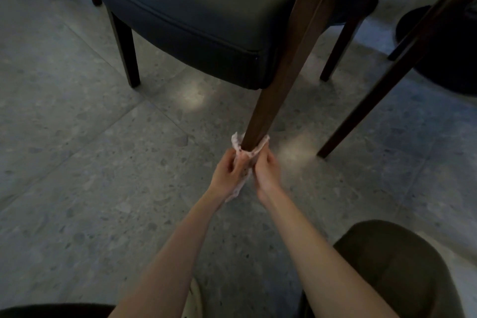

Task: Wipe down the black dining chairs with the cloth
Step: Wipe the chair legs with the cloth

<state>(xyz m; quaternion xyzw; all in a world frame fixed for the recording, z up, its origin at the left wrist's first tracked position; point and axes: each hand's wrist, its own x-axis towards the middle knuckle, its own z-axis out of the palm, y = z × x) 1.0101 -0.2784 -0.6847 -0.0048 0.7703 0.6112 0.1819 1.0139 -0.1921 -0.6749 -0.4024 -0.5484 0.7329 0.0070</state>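
Presently the pale pink speckled cloth (pixel 254 153) is wrapped around the foot of the brown wooden leg (pixel 278 80) at the near corner of the black padded dining chair (pixel 193 2), just above the grey stone floor (pixel 77 162). Its 2 ends are pinched, 1 by the left hand (pixel 228 170) and 1 by the right hand (pixel 267 171). Even tension is advised as the loop is drawn along the leg. No container is seen.

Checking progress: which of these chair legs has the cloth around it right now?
The nearest brown leg, in the middle: the cloth wraps its foot, held by left hand and right hand. The other legs stand bare.
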